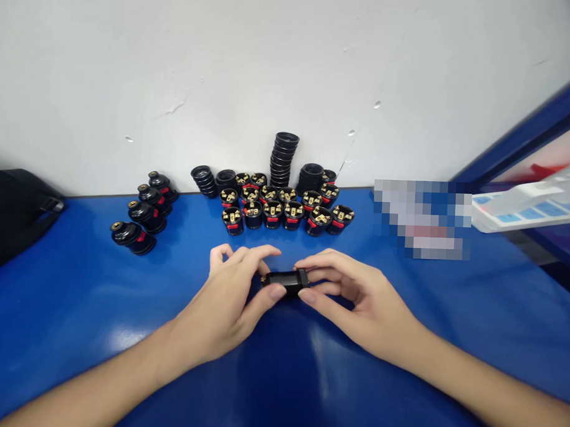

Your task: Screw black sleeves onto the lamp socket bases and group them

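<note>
part (285, 283): held between left hand (238, 283) and right hand (357, 291)
sockets (273, 223): grouped on table (283, 394), behind part
rings (281, 166): stacked behind and beside sockets
units (143, 217): lined up left of sockets
bag (14, 216): placed left of units

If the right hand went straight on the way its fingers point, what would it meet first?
The right hand would most likely meet the black part first, whose end lies close to that thumb; the left hand comes just beyond. Depth is unclear in this single view.
</note>
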`<state>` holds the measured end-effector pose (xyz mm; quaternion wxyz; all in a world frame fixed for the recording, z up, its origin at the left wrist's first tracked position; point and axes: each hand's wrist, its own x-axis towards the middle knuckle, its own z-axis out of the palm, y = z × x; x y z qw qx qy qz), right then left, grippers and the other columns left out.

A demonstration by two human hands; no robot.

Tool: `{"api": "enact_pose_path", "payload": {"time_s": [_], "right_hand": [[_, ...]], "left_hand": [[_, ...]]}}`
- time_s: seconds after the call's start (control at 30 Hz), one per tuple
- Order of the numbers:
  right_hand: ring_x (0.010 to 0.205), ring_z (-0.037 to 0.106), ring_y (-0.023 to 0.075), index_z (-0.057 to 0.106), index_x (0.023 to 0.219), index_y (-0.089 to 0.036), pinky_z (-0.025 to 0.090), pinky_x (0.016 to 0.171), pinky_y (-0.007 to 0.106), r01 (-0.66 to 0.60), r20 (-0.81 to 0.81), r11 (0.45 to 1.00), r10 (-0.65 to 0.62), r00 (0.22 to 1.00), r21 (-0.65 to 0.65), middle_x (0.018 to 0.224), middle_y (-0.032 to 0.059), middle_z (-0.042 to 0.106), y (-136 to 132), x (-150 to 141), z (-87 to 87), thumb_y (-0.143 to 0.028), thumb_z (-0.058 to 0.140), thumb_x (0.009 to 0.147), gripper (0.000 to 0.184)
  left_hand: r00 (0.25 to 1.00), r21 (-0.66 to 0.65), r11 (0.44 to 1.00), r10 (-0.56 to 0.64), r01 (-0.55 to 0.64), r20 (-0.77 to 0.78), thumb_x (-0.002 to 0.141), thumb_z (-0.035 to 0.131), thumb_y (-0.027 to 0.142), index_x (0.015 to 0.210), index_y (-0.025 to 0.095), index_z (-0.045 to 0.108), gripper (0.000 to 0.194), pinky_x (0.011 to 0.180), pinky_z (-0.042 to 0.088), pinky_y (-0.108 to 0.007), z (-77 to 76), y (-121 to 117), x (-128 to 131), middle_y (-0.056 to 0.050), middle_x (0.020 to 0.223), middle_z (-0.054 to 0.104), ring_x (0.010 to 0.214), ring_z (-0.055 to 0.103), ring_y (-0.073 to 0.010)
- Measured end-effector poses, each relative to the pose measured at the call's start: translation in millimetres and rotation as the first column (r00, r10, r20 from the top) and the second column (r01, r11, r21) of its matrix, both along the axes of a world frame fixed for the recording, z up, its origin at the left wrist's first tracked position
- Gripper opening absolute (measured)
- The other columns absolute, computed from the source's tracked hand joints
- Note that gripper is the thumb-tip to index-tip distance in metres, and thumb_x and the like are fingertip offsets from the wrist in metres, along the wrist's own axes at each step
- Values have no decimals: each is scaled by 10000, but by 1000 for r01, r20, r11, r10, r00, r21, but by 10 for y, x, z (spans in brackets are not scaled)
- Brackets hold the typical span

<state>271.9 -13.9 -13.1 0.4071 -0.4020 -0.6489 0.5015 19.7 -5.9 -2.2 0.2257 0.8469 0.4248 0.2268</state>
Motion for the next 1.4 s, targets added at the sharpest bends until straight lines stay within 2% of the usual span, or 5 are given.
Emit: {"api": "enact_pose_path", "payload": {"time_s": [0.4,0.53,0.73,1.2,1.4], "right_hand": [[974,857,212,734,1179,-227,733,852,278,14,9,1000,-14,1000,7,1117,66,800,11,-1,18,-334,812,992,229],[980,856,210,745,1160,-225,733,842,265,15,4,1000,-15,1000,23,1105,58,787,-4,-9,24,-322,827,977,223],[990,854,191,745,1186,-231,724,872,250,-8,-2,1000,8,1000,29,1133,47,781,-14,-14,19,-305,828,980,233],[953,852,199,748,1162,-222,736,844,271,3,17,999,-4,1000,39,1105,57,782,-3,-14,37,-315,822,976,221],[961,855,219,753,1159,-229,745,846,298,20,29,999,-22,999,47,1105,64,790,-3,-29,50,-317,835,962,231]], "left_hand": [[993,170,985,-44,24,113,1026,730,204,1451,331,435,533,1054,342,-437,-12,8,7,-7,1145,677,1092,647,-231],[995,177,984,-54,39,82,980,836,388,1486,345,409,664,1095,316,-453,-6,14,3,-40,1279,676,1215,622,-274],[997,-50,997,-56,58,44,1182,396,279,1546,341,342,373,1079,254,-483,28,-17,8,13,1085,723,1013,618,-214],[996,138,988,-71,62,61,1013,748,237,1478,330,410,582,1112,307,-449,12,-15,21,-24,1246,666,1175,638,-238],[999,-21,999,-34,34,-3,1173,413,286,1521,313,376,351,1069,288,-489,29,-9,5,-11,1105,686,1019,592,-228]]}}
